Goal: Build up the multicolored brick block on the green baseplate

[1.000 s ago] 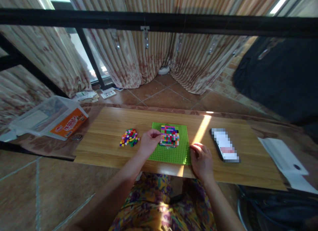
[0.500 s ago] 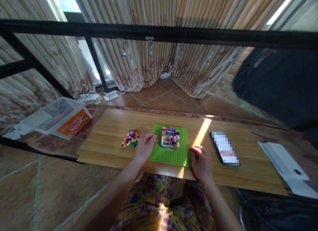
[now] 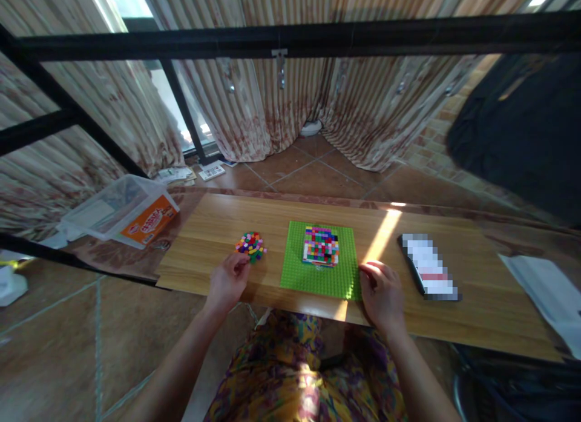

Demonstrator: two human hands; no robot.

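A green studded baseplate (image 3: 297, 276) lies on the wooden table, bearing a block of small multicoloured building bricks (image 3: 321, 246) laid in rows. To the left is a loose pile of similar bricks (image 3: 250, 243). My left hand (image 3: 228, 280) is at the near edge of this pile, thumb and fingers closed together; whether a brick is between them is too small to see. My right hand (image 3: 382, 293) rests on the table with its fingers curled against the right edge of the baseplate.
A phone (image 3: 429, 267) with a blurred screen lies right of my right hand. White sheet-like material (image 3: 544, 295) sits at the table's right end. Beyond the left end stands a clear plastic box (image 3: 113, 213) with an orange label. A black metal bar (image 3: 318, 39) crosses ahead, before curtains.
My left hand has moved left from beside the brick block to the loose pile. My right hand stays at the baseplate's edge. The whole view has shifted slightly.
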